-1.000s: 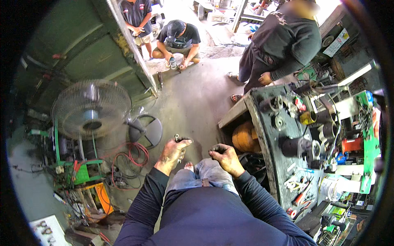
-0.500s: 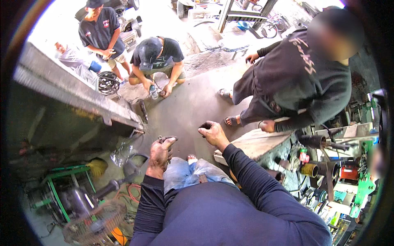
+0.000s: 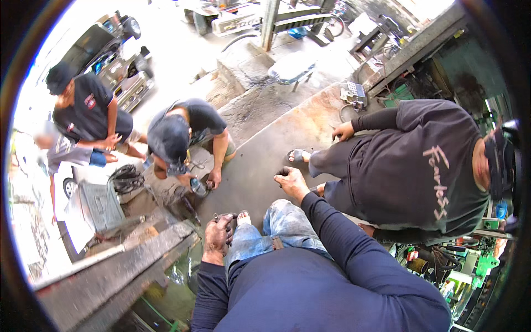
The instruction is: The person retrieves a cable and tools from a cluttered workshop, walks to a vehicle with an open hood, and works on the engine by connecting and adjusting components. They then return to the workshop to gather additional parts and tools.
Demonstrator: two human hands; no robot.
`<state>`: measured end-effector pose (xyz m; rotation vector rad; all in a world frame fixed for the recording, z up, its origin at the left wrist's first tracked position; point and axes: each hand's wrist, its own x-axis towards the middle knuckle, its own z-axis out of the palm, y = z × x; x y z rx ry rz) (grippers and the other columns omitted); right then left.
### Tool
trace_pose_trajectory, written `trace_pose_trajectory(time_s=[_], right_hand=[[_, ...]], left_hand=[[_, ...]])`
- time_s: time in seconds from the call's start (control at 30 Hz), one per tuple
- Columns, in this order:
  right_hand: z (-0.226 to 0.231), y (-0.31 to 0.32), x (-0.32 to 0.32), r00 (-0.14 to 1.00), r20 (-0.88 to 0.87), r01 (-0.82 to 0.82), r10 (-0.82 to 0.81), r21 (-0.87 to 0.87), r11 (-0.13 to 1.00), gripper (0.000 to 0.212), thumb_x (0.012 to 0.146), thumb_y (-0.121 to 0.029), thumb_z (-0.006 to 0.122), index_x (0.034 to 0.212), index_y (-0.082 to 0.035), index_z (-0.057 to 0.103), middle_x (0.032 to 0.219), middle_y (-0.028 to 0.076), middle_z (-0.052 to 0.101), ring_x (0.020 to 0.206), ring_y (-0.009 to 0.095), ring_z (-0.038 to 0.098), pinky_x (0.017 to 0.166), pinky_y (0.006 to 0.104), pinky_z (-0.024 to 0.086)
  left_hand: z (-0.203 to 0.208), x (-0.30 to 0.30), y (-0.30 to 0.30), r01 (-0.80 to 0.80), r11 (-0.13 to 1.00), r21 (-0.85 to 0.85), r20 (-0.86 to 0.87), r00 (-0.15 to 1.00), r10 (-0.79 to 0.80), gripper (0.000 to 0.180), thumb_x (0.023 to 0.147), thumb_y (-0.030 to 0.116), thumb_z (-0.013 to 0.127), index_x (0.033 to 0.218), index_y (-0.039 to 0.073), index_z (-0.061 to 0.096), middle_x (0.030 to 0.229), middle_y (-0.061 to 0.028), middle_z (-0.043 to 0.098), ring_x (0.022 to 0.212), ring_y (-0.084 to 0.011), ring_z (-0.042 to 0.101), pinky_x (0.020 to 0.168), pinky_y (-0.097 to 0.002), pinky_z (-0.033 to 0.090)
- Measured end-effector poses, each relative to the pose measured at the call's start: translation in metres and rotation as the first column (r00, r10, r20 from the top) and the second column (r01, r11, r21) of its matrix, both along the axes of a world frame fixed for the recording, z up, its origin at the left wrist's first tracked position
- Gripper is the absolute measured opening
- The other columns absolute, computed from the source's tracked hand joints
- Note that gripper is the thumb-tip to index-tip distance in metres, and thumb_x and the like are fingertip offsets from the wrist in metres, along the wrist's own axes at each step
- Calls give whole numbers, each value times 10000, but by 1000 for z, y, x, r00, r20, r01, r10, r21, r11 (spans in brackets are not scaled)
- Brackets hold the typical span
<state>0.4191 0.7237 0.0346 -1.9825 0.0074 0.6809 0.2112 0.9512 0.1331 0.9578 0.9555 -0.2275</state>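
Observation:
My left hand is closed in front of my left thigh, its fingers dark with grime. From the top of this fist pokes a small ring-like metal piece; the rest of it is hidden. My right hand hovers ahead of my right knee with thumb and fingers curled together. Anything inside that curl is too dark and small to make out. The hands are apart, both over the grey floor. A crouching person nearby holds a small grinder-like tool close to the floor.
At right, a person in dark clothes stands close to my right arm. Two more people are at far left, one standing. A thick beam runs along lower left. Cluttered green equipment fills the right edge. A coiled black cable lies beyond the beam.
My view has swung right and tilted, bringing more of the yard and beam into sight. My left hand has sunk slightly, its fingers still curled. The person at right has bent or turned away.

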Motion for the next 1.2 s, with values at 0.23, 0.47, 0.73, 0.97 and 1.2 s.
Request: trace_pose_trajectory(time_s=[0.23, 0.47, 0.73, 0.97, 1.2], right_hand=[[-60, 0, 189, 998, 2, 68, -70, -253, 965, 361, 796, -251, 712, 1032, 19, 752, 1007, 240, 749, 990, 332, 728, 906, 384, 559], [-110, -46, 390, 971, -102, 154, -218, -434, 888, 371, 836, -319, 710, 1076, -39, 749, 1090, 223, 732, 1035, 334, 714, 913, 399, 560], [-61, -157, 566, 737, -176, 660, -653, -22, 751, 255, 834, -240, 742, 955, -16, 743, 834, 107, 734, 748, 217, 693, 702, 339, 555], [29, -230, 696, 805, -38, 583, -591, 230, 779, 164, 906, -176, 740, 946, -17, 731, 789, 11, 686, 690, 93, 608, 627, 268, 494], [103, -295, 833, 838, 0, 514, -546, 336, 789, 187, 936, -178, 758, 1006, -6, 745, 915, 37, 733, 811, 110, 639, 722, 281, 523]], left_hand=[[-23, 165, 25, 111, 993, -45, -17, 994, -111, 278, 957, 243, 616, 1079, -2, 666, 600, 71, 374, 443, -60, 337, 410, -249, 264], [-41, 403, 22, 103, 995, -11, -92, 990, -103, 256, 957, 242, 635, 1059, 11, 674, 591, 50, 388, 407, -91, 363, 380, -288, 295], [11, 700, -58, 571, 820, 43, -16, 821, -571, 221, 942, 234, 678, 969, 18, 711, 541, 61, 413, 393, -73, 330, 384, -281, 255], [3, 928, -188, 855, 445, 264, -30, 469, -883, 317, 937, 289, 712, 1043, -8, 749, 650, 30, 549, 522, -90, 447, 487, -294, 373], [11, 1125, -330, 920, 237, 311, 30, 240, -970, 393, 997, 361, 651, 1142, 6, 736, 656, 8, 547, 560, -91, 481, 502, -296, 393]])
